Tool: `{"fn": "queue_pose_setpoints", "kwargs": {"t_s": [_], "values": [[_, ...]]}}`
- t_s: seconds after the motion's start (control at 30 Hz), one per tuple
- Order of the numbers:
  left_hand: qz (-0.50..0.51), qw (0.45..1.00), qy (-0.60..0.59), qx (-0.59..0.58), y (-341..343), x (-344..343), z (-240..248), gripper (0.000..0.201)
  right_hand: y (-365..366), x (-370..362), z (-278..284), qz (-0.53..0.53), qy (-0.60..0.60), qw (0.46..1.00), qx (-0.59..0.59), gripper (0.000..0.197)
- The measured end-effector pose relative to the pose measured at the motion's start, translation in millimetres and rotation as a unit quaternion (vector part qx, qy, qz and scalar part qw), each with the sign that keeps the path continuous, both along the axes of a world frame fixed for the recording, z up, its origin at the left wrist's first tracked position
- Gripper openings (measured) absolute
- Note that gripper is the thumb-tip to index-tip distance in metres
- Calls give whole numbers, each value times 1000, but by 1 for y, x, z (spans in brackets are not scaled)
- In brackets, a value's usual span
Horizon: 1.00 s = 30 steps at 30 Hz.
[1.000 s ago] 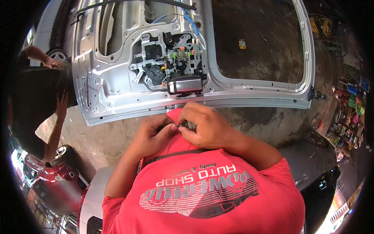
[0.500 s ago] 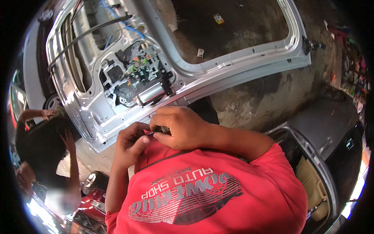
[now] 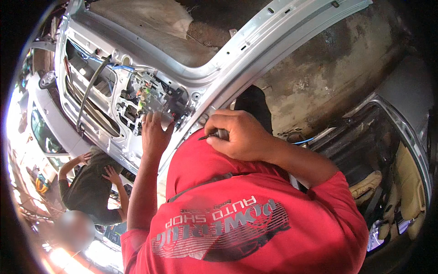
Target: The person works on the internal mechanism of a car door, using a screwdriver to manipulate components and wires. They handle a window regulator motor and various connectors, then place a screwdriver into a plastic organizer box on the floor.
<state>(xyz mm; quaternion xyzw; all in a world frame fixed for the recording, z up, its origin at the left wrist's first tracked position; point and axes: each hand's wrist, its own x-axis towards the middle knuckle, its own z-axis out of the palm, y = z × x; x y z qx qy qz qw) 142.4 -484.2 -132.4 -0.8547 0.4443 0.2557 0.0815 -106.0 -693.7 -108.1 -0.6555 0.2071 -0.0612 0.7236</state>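
A silver van-like door panel [image 3: 137, 50] lies before me, its inner side facing up. Set into it is a latch mechanism [image 3: 148, 93] with green and orange parts, plus a silver cylinder [image 3: 165, 120]. My left hand [image 3: 156, 133] reaches over the near side of the mechanism, fingers stretched out beside the cylinder; whether they touch it I cannot tell. Closed near the door's edge, my right hand [image 3: 242, 134] grips a short dark screwdriver-like tool [image 3: 221, 134], its thin tip pointing left. Most of its handle is hidden by the fingers.
A dark cable [image 3: 90, 86] and blue wiring [image 3: 122, 68] run across the door. At the left, another person [image 3: 89, 187] bends near a silver car [image 3: 61, 121]. A car with an open door frame [image 3: 388, 107] and tan seats stands at the right.
My hands have come apart. The left moved up to the door's mechanism, while the right kept the tool and shifted right. The view has turned, so the door sits farther left.
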Motion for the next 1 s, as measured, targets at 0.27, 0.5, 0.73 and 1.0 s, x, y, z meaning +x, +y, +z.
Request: {"fn": "queue_pose_setpoints", "kwargs": {"t_s": [0.27,0.5,0.73,1.0], "values": [[-1,1000,-2,1,4,4,1,35,-10,-12,-16,-27,3,999,29,16],[-8,1000,0,9,-3,4,4,34,-13,-11,-19,-28,21,998,61,14],[-15,1000,-4,2,3,6,3,38,-8,-6,-27,-37,6,999,37,15],[60,997,23,-33,-13,-3,5,63,-11,1,-23,-11,25,1000,11,15]]}}
